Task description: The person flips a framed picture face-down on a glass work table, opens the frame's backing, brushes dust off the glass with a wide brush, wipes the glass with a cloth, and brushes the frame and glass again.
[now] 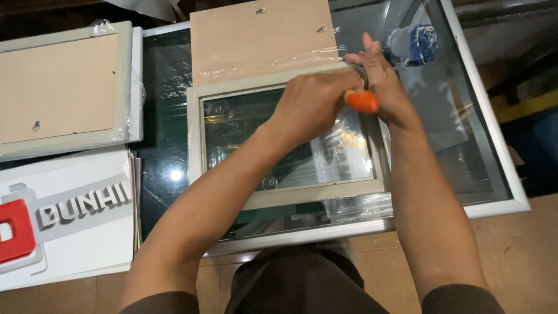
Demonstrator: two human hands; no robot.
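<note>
The left hand (311,107) is closed around an orange-handled tool (361,101), only the butt of the handle showing past the knuckles; its blade or tip is hidden, so what kind of tool it is cannot be told. The right hand (378,81) lies just beside it, fingers pressed against the upper right corner of a picture frame (195,139), with the thumb lifted. Judging from this, the work in hand is cutting or prying at that corner, where clear plastic wrap (273,61) crosses the frame's top edge. The next move likely calls for a steady brace from the right hand and a short, controlled stroke, since the fingers sit close to the tool's working end.

The frame is pale, cream-coloured, lying flat on the glass-topped table (494,157) directly under both hands, its glazing reflecting light. A brown backing board (261,35) lies beyond the hands. Left of the left forearm lie a second frame (123,81), back upward, and a white sign board (75,244).
</note>
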